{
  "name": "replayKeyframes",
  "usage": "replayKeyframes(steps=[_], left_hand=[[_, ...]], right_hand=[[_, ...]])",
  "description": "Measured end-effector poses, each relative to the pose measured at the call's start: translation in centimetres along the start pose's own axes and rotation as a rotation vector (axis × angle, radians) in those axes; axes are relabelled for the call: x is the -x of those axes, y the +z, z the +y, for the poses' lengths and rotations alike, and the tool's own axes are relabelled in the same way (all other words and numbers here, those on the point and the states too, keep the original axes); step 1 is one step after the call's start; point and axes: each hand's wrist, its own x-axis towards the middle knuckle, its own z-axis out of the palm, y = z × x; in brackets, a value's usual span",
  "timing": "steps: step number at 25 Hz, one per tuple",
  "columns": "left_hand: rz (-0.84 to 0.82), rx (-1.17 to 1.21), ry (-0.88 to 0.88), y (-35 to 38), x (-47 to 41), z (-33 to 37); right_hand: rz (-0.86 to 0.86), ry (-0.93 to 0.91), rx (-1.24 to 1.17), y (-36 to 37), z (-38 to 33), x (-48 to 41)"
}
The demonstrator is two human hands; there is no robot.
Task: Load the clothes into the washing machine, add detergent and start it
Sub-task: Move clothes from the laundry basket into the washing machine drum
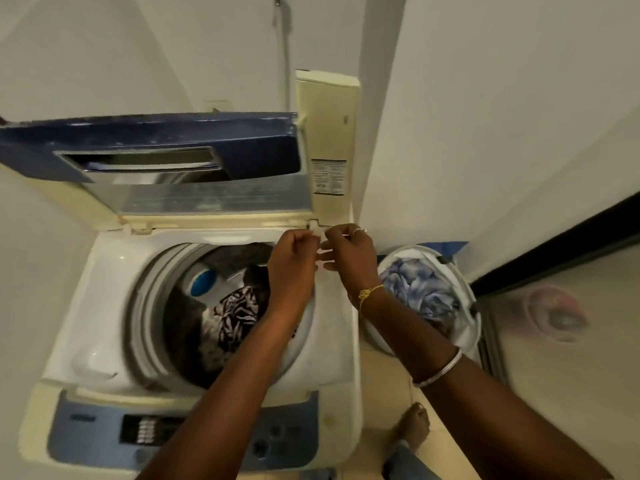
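Below and left of our left hand [294, 268] the washing machine [104, 271] stands with its lid up. The clothes [235, 313] lie in its drum, partly hidden by our forearm. The left hand has curled fingers and, together with our right hand [349, 258], it pinches a small pale thing [320, 252], too blurred to name. Right of that hand, a basket [465, 271] holds blue-white cloth [419, 285].

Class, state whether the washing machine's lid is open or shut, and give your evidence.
Open: the lid stands raised at the back, and clothes show inside the drum.
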Motion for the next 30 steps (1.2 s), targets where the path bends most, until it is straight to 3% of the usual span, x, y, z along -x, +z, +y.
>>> replayKeyframes(steps=[9,11,15,18,21,27,30], left_hand=[[-0.243,-0.132,-0.065,17.8,1.2,-2.6],[-0.288,-0.137,-0.157,21.2,0.4,-4.2],[-0.408,0.010,-0.513,26.8,-2.4,-9.4],[-0.342,-0.106,-0.497,30.2,-4.3,-16.2],[-0.366,-0.173,-0.468,32.8,-6.0,-22.1],[-0.560,-0.654,-0.021,35.5,-12.6,-38.0],[-0.556,-0.845,-0.063,37.2,-15.4,-43.2]], right_hand=[[0.207,0.086,0.089,-17.4,4.8,-4.9],[0.229,0.123,0.171,-21.1,7.5,-7.0],[0.216,0.226,0.341,-26.7,13.7,-11.9],[0.171,0.305,0.449,-29.6,18.6,-15.9],[0.125,0.265,0.591,-31.0,24.0,-20.1],[-0.069,0.176,0.993,-30.3,36.2,-28.7],[-0.145,0.051,1.182,-29.2,40.7,-30.9]])
